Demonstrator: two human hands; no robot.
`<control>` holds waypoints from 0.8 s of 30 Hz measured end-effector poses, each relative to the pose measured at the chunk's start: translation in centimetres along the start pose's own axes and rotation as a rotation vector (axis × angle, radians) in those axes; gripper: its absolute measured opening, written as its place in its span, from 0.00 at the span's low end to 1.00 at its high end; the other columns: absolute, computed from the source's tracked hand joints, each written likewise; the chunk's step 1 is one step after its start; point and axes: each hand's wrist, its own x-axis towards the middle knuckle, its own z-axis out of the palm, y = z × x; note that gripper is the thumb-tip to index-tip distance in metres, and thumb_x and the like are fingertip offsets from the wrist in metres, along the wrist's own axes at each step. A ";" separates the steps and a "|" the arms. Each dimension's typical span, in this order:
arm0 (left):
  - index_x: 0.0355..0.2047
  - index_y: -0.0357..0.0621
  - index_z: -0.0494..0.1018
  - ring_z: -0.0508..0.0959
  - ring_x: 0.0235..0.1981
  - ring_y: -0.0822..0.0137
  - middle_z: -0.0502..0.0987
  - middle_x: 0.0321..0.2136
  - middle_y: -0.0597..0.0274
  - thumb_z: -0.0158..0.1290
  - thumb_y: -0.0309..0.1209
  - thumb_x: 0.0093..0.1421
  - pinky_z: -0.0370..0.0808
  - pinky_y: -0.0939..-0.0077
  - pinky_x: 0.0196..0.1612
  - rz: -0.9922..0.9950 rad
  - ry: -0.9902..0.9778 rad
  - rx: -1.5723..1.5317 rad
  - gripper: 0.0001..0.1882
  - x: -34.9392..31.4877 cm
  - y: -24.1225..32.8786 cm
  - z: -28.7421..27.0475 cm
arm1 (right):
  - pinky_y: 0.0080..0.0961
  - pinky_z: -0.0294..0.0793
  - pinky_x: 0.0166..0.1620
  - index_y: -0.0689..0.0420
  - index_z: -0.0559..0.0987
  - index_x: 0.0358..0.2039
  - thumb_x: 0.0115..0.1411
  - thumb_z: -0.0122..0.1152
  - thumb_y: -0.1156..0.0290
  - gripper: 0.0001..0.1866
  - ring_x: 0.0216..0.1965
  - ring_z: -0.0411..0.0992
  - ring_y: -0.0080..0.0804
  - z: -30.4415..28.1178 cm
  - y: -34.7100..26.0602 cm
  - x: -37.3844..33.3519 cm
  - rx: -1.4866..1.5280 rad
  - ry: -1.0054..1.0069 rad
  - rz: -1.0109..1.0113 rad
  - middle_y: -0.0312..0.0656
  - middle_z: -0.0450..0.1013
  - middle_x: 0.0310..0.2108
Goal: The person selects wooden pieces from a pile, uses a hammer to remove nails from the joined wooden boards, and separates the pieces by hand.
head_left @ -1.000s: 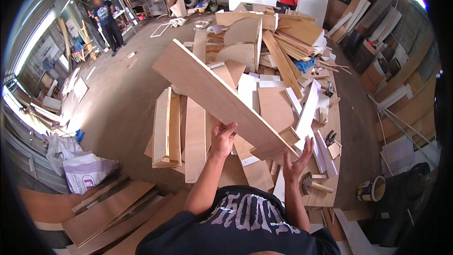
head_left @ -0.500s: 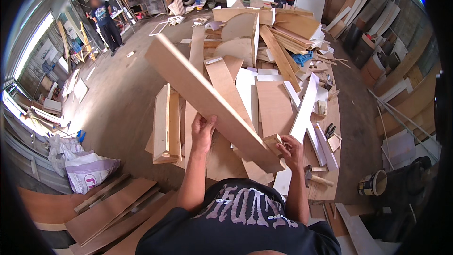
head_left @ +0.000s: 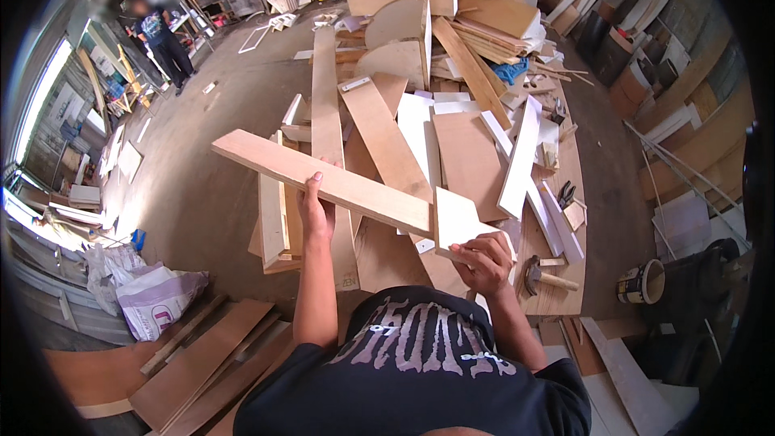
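A long light wooden board (head_left: 355, 193) slants across in front of me, its far end up to the left. My left hand (head_left: 316, 208) is closed around its lower edge near the middle, thumb on the face. At the board's right end sits a pale, angled wood piece (head_left: 457, 219), set crosswise against it; whether the two are fastened I cannot tell. My right hand (head_left: 487, 263) grips the near corner of this angled piece, fingers curled over it. Beneath lies the worktable (head_left: 557, 300), covered with loose boards. A hammer (head_left: 549, 276) rests right of my right hand.
Pliers (head_left: 567, 193) and white strips (head_left: 521, 157) lie on the table's right side. An open wooden box frame (head_left: 278, 210) stands at its left edge. Boards (head_left: 194, 371) and a white sack (head_left: 157, 299) are on the floor at left, a bucket (head_left: 642, 282) at right. Two people stand farther off.
The board has swung down to a flatter slant, its far end lower and farther left, and its broad face now shows. The angled end piece has turned into view; both hands keep their hold.
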 end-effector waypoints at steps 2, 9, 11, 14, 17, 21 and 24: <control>0.71 0.29 0.55 0.73 0.67 0.44 0.69 0.66 0.45 0.61 0.37 0.65 0.69 0.51 0.72 0.081 -0.052 0.010 0.42 1.2 -1.0 0.0 | 0.31 0.74 0.35 0.47 0.88 0.31 0.48 0.83 0.74 0.11 0.29 0.75 0.29 0.6 1.3 -0.6 -0.007 0.011 0.000 0.30 0.77 0.27; 0.74 0.32 0.49 0.74 0.65 0.41 0.69 0.65 0.41 0.51 0.41 0.68 0.69 0.47 0.71 0.180 -0.155 0.086 0.42 5.3 -0.7 4.8 | 0.33 0.75 0.41 0.44 0.90 0.36 0.45 0.83 0.70 0.16 0.37 0.78 0.31 1.4 2.3 1.2 -0.145 0.040 0.082 0.31 0.79 0.33; 0.74 0.32 0.50 0.75 0.64 0.39 0.70 0.64 0.41 0.51 0.41 0.68 0.70 0.46 0.70 0.207 -0.187 0.062 0.41 5.9 -0.4 6.2 | 0.35 0.76 0.47 0.44 0.90 0.39 0.44 0.83 0.69 0.19 0.42 0.79 0.34 1.4 2.6 1.9 -0.189 0.023 0.177 0.32 0.81 0.38; 0.73 0.32 0.53 0.76 0.62 0.38 0.71 0.63 0.40 0.51 0.43 0.68 0.71 0.45 0.69 0.278 -0.192 0.054 0.40 5.3 -0.5 6.5 | 0.39 0.77 0.54 0.45 0.87 0.50 0.41 0.84 0.65 0.31 0.50 0.80 0.39 1.7 3.4 1.1 -0.227 0.004 0.286 0.36 0.82 0.48; 0.70 0.27 0.58 0.78 0.60 0.38 0.72 0.62 0.38 0.51 0.45 0.68 0.73 0.45 0.67 0.330 -0.113 0.098 0.40 3.7 -0.5 6.5 | 0.43 0.79 0.60 0.46 0.77 0.65 0.38 0.84 0.58 0.49 0.59 0.78 0.47 1.3 4.2 0.8 -0.299 -0.117 0.367 0.44 0.78 0.60; 0.63 0.18 0.65 0.80 0.58 0.40 0.73 0.61 0.34 0.50 0.51 0.68 0.78 0.45 0.62 0.505 -0.057 0.289 0.41 0.9 1.1 5.4 | 0.44 0.80 0.61 0.54 0.70 0.71 0.46 0.84 0.53 0.54 0.57 0.80 0.47 2.3 3.6 -1.0 0.049 -0.016 0.616 0.50 0.78 0.59; 0.67 0.20 0.59 0.78 0.59 0.38 0.72 0.62 0.36 0.50 0.55 0.66 0.77 0.44 0.63 0.514 -0.001 0.172 0.46 -0.2 3.1 4.1 | 0.45 0.77 0.63 0.57 0.79 0.63 0.41 0.86 0.44 0.51 0.61 0.78 0.47 3.6 2.6 -1.5 -0.034 -0.087 0.451 0.50 0.79 0.59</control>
